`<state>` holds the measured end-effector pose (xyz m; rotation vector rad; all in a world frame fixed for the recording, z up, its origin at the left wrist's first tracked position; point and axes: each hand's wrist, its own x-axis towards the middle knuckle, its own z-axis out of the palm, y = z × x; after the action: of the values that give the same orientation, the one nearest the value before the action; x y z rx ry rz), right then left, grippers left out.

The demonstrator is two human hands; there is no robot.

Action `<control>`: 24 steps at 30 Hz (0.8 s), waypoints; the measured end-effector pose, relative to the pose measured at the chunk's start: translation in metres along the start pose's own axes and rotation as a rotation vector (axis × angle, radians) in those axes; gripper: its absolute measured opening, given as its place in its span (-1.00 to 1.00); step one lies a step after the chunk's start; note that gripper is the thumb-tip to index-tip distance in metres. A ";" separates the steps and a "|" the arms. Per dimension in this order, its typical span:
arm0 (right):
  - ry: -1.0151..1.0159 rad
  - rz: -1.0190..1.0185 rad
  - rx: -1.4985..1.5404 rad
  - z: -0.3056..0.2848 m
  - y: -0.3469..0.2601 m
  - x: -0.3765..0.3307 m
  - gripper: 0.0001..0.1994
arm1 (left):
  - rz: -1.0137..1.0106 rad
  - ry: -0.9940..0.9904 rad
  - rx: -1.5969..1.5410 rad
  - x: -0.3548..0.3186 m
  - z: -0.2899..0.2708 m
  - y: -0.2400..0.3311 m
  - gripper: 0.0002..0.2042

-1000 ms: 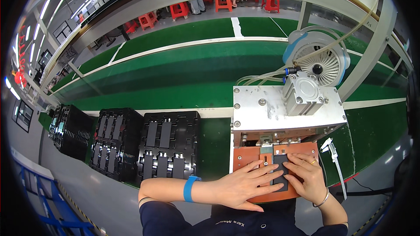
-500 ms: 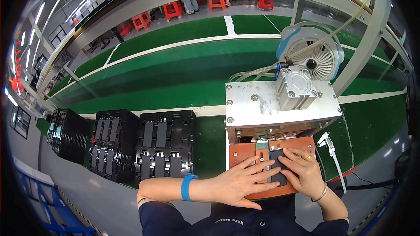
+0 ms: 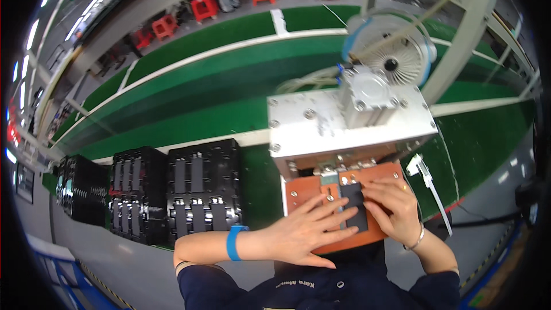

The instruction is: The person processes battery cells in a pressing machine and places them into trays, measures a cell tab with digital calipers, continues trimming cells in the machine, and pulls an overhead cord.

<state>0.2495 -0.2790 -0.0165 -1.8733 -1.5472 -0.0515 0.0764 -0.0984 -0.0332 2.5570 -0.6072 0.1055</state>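
A flat black battery cell (image 3: 357, 213) with small metal tabs at its far end lies on the orange fixture plate (image 3: 310, 189) in front of me. My left hand (image 3: 307, 227) is spread flat over the plate's left part, fingertips reaching the cell's left edge. Along the cell's right edge rest the bent fingertips of my right hand (image 3: 396, 206), its thumb and forefinger apart. A metal press block (image 3: 356, 132) with a square air cylinder (image 3: 369, 95) stands just beyond the plate.
Stacked black trays (image 3: 232, 163) holding similar cells stand at the left. Right of the fixture lies a caliper (image 3: 427, 183). A white-and-blue fan (image 3: 396, 60) is behind the press, beside a slanted metal post (image 3: 468, 40). Red stools (image 3: 204, 8) stand beyond the green bench.
The view has shifted, so the fixture sits further left in it. My right fingers have drawn back from the cell's top to its right edge. My left hand stays spread.
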 end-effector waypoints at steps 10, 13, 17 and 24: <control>-0.033 -0.172 0.004 0.001 0.021 0.021 -0.83 | -0.016 -0.007 0.080 0.002 -0.006 0.003 -0.33; -0.093 -0.232 -0.004 0.010 0.022 0.026 -0.80 | -0.021 -0.006 0.076 0.001 -0.005 0.005 -0.32; -0.123 -0.242 -0.021 0.017 0.024 0.027 -0.78 | -0.024 -0.002 0.066 0.001 -0.003 0.004 -0.32; -0.156 -0.255 -0.064 0.020 0.025 0.032 -0.72 | -0.038 0.004 0.051 0.003 -0.004 0.003 -0.32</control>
<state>0.2730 -0.2426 -0.0291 -1.7521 -1.9062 -0.0716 0.0778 -0.0999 -0.0283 2.6159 -0.5608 0.1151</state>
